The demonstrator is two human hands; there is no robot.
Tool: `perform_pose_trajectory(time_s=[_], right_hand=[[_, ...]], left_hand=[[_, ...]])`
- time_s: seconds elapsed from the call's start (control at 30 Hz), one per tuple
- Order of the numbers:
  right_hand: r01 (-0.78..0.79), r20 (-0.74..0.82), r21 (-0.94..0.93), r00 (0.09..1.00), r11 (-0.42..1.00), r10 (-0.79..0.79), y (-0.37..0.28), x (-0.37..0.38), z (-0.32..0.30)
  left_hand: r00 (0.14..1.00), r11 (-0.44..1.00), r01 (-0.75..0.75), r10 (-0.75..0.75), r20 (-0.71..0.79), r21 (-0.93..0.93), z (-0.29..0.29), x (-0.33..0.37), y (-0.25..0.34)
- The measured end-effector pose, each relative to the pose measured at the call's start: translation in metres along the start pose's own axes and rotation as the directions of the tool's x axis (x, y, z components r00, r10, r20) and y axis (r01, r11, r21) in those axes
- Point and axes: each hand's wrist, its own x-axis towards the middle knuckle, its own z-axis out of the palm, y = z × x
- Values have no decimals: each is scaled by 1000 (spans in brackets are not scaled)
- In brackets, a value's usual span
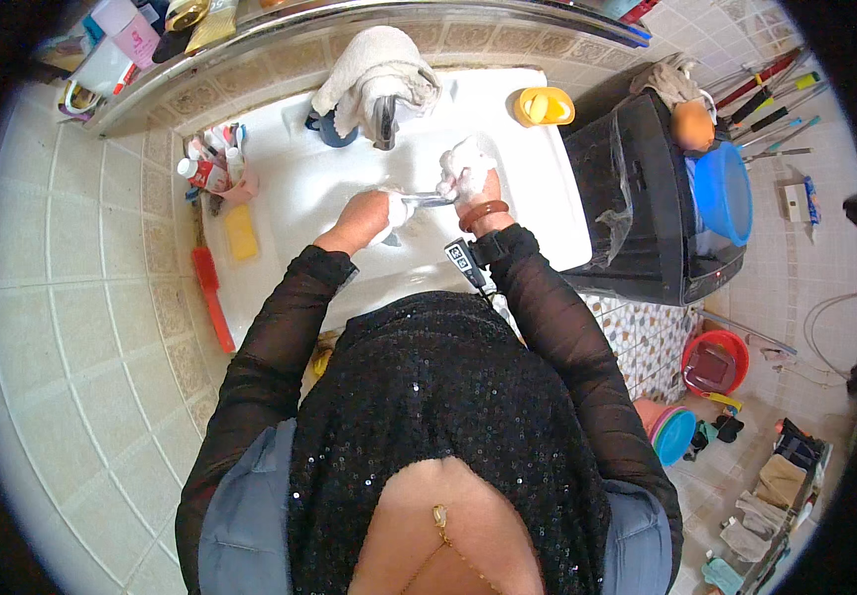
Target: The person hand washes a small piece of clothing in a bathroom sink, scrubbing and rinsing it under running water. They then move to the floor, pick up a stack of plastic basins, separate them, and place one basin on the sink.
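Observation:
Both of my hands are over the white sink basin (290, 178). My left hand (369, 216) is closed, with white foam along its far side. From it a thin, shiny grey rod-like thing (430, 199) reaches across to my right hand (472, 183); its kind cannot be made out. Thick white lather (463, 159) covers the fingers of my right hand and hides what they hold, if anything. A brown bangle (484, 215) circles my right wrist. Just beyond my hands stands the metal tap (385, 124), with a beige towel (379, 74) draped over it.
A yellow soap dish (544, 106) sits at the sink's far right corner. Along the left edge lie a yellow sponge (241, 233), a red brush (210, 297) and several small bottles (208, 176). A black washing machine (637, 198) with a blue basin (724, 194) stands right.

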Motion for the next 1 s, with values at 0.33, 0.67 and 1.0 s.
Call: perform_pose_trajectory(time_s=[0.33, 0.67, 1.0], right_hand=[[-77, -48, -253, 997, 964, 67, 11, 14, -24], [-249, 89, -547, 932, 799, 352, -1, -7, -13], [1, 90, -698, 992, 717, 86, 8, 10, -17]], left_hand=[[987, 979, 11, -43, -155, -203, -2, 5, 2], [994, 845, -30, -30, -104, -535, 17, 25, -28], [912, 974, 21, -112, -395, -227, 33, 29, -28]])
